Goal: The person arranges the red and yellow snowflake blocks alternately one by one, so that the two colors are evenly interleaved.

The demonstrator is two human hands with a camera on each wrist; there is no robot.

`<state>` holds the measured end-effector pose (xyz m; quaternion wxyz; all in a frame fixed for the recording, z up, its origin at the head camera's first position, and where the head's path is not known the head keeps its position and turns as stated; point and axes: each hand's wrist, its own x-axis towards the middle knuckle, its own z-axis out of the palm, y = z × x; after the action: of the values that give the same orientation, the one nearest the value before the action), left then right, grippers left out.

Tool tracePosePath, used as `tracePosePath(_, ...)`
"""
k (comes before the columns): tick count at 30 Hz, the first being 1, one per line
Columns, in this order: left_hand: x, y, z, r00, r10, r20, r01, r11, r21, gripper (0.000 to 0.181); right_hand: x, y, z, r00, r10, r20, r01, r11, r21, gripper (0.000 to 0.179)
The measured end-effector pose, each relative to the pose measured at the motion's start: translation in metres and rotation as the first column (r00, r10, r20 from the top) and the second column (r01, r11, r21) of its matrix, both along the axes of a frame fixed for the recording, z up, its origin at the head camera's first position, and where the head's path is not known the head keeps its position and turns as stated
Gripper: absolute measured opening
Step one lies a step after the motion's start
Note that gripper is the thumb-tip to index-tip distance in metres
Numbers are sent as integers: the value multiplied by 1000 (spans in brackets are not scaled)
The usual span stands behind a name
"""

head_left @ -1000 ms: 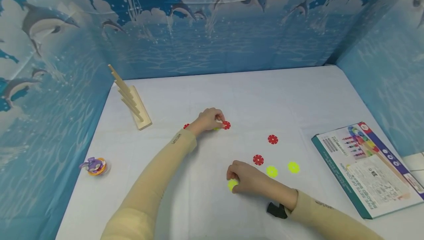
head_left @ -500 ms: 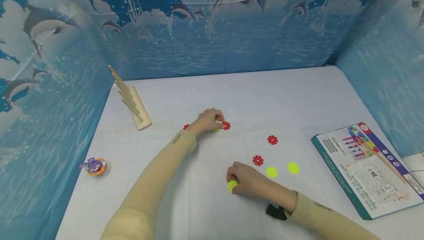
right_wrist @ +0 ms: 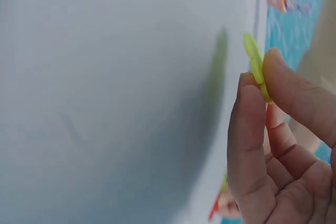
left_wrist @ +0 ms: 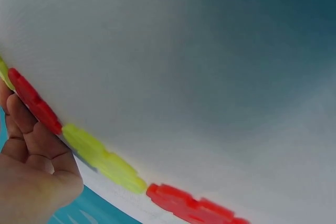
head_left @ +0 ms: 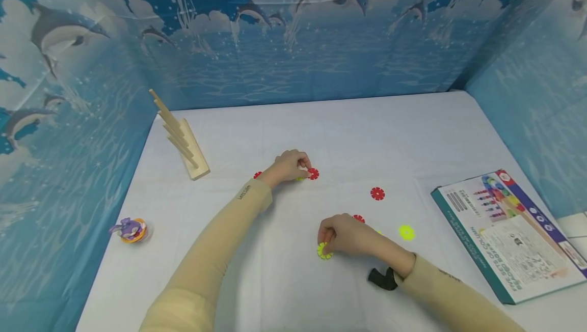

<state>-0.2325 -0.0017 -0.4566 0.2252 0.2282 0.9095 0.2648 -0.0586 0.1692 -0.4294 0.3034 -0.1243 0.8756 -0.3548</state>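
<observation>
1. The right hand (head_left: 350, 235) pinches a bright yellow, flower-edged plastic disc (head_left: 324, 250) between thumb and fingertips. The right wrist view shows this disc nearly edge-on, held clear of the white tabletop cover (head_left: 339, 301).
2. The left hand (head_left: 288, 165), farther from the wearer, pinches a red notched plastic disc (head_left: 314, 174), its thumb and bent fingers close together at the near edge.
3. In the left wrist view, a line of flat pieces runs past the left palm: a red piece (left_wrist: 34, 100) beside the fingers, then a yellow piece (left_wrist: 102, 158), then another red piece (left_wrist: 194, 203). They meet end to end; whether their slots interlock, I cannot tell.
4. Right of the left hand, a loose red disc (head_left: 377, 193) lies flat. A second red disc (head_left: 358, 218) is partly covered by the right hand, and a loose yellow disc (head_left: 406, 232) lies near the forearm.
5. At the far left stands a pale wooden stand with a stepped row of pegs (head_left: 195, 159); nearer sits a small purple and orange toy (head_left: 130, 230).
6. At the right lies a flat printed cardboard box with a teal side (head_left: 513, 232).
7. A blue dolphin-print curtain (head_left: 293, 72) rises behind.
</observation>
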Motion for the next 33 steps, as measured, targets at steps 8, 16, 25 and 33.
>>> tracePosePath(8, 1, 1, 1, 1000, -8, -1, 8, 1000, -5, 16, -54, 22, 16, 991, -125, -47, 127, 991, 39, 13)
tracePosePath(16, 1, 1, 4, 1000, -6, 9, 6, 1000, -21, 16, -103, 37, 18, 962, -270, -39, 271, 962, 29, 22)
tracePosePath(25, -1, 0, 4, 1000, -8, 14, 8, 1000, -20, 15, -134, 31, 7, 938, -347, -8, 347, 936, 66, 22)
tracePosePath(33, 0, 1, 4, 1000, -2, 26, 3, 1000, -17, 16, -142, 26, -3, 938, -347, -15, 346, 931, 117, 20)
